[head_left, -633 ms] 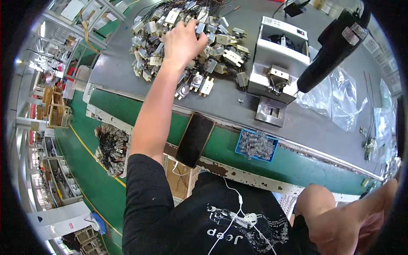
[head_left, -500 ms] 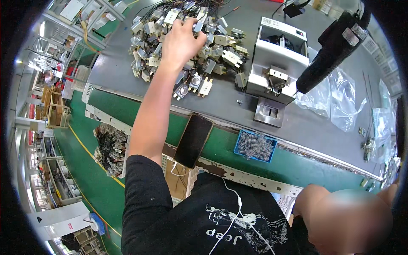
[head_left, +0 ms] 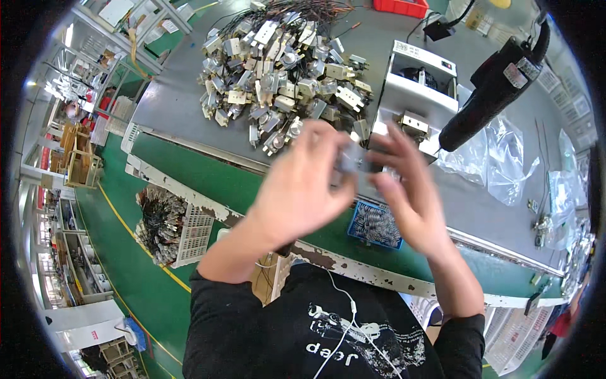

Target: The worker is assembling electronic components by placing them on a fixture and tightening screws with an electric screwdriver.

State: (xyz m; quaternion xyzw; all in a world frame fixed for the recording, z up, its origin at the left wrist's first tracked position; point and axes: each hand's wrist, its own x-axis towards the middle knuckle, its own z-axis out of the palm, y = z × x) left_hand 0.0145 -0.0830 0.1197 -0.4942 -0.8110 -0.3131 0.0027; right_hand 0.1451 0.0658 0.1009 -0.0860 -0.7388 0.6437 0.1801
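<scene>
Probably for two-handed reach, a blurred grey part (head_left: 351,158) is seemingly pinched by the left hand (head_left: 302,183), the right hand (head_left: 418,205) spread apart at its right.

Grey part (head_left: 351,157), blue tray (head_left: 374,242)

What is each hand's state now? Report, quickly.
Left hand: holding a blurred grey part at its fingertips.
Right hand: fingers parted beside it; whether they grip it cannot be told.

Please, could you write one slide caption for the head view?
Blurred grey part between left hand and right hand, near a heap of metal parts.
</scene>
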